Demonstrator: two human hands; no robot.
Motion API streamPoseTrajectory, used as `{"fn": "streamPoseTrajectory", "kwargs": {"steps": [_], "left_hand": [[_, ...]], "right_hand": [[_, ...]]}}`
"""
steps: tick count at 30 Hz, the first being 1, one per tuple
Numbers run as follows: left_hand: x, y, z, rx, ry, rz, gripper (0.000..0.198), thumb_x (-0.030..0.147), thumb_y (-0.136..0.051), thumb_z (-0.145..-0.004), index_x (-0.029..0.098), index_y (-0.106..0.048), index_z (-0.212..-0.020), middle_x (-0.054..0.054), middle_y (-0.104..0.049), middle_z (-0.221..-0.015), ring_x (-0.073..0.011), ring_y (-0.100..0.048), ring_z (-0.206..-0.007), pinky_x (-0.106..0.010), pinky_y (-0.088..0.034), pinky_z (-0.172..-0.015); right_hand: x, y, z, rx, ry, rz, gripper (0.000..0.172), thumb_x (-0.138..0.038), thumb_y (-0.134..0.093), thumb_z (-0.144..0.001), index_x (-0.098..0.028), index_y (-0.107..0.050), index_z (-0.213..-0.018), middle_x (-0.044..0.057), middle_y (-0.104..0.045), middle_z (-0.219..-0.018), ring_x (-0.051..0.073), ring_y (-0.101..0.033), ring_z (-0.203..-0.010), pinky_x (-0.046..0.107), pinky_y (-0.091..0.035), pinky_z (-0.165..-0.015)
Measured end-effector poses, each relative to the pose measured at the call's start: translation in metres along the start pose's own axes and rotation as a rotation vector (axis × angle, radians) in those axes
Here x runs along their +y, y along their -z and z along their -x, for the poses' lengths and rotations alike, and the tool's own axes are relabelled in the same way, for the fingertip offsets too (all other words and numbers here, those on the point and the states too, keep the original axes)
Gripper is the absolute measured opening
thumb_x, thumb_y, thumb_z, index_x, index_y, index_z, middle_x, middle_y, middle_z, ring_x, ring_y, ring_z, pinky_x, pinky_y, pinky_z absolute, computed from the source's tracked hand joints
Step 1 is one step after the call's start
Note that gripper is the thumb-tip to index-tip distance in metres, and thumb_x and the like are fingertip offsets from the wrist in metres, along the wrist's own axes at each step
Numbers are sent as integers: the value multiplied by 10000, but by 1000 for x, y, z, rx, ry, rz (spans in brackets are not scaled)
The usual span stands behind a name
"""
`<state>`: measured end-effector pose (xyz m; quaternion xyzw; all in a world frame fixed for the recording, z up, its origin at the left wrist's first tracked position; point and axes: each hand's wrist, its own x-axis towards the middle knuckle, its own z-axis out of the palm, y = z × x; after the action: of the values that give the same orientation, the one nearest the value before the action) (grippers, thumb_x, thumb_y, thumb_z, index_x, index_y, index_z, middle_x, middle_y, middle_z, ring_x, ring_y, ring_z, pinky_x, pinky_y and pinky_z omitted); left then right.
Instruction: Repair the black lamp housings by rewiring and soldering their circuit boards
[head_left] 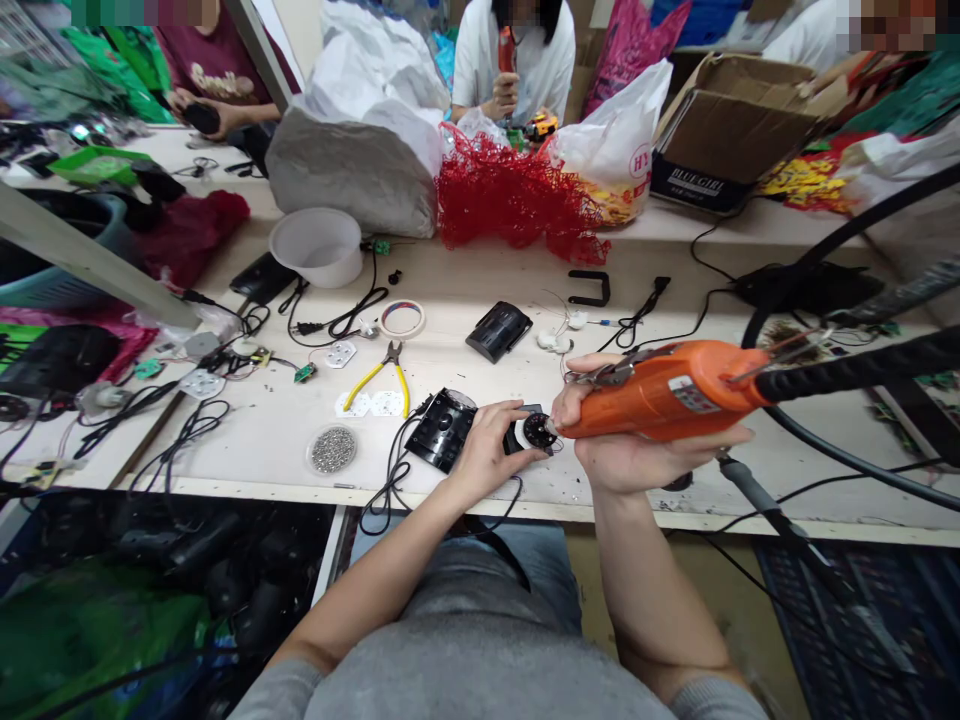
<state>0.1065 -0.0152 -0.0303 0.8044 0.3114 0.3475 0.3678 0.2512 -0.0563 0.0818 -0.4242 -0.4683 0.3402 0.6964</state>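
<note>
Right hand (646, 445) gripped the orange electric screwdriver (671, 392), tip on a small round part (538, 432), perhaps a dial, pinned by the left hand (487, 455); a slip risked nearby fingertips.

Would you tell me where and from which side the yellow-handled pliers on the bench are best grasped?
Take the pliers by the two yellow handles, coming from above on the near side. They lie flat, the handles splayed toward the near edge of the bench and the jaws pointing away at the tape roll, so closing over both together seems steadiest.
</note>
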Motion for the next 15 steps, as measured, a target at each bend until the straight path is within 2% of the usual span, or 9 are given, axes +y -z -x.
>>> {"fn": "streamPoseTrajectory", "kwargs": {"steps": [3, 8, 15], "left_hand": [[0, 0, 0, 4, -5, 1, 524, 436, -838, -756, 231, -617, -1185, -118, -640, -1296, -299, -580, -1251, -505, -458, -1058], [0, 0, 0, 7, -11, -3, 522, 430, -842, -754, 227, -620, -1181, -113, -644, -1286, -291, -579, -1250, -491, -456, -1059], [0, 0, 0, -3, -2, -2, 516, 398, -850, -751, 218, -627, -1180, -110, -649, -1294, -279, -576, -1253, -476, -439, -1073]], "right_hand": [[-3, 1, 0, -22, -37, 21, 889, -1041, -379, -563, -290, -643, -959, 55, -647, -734, 186, -507, -428, 372, -434, -418], [-3, 2, -1, -47, -24, -23, 839, -1017, -413, -593, -289, -640, -945, 42, -618, -698, 187, -504, -431, 367, -421, -419], [3, 5, 1, -50, 24, 65, 876, -1012, -232, -666, -307, -626, -1007, 63, -639, -728, 221, -534, -470, 380, -402, -438]]}}
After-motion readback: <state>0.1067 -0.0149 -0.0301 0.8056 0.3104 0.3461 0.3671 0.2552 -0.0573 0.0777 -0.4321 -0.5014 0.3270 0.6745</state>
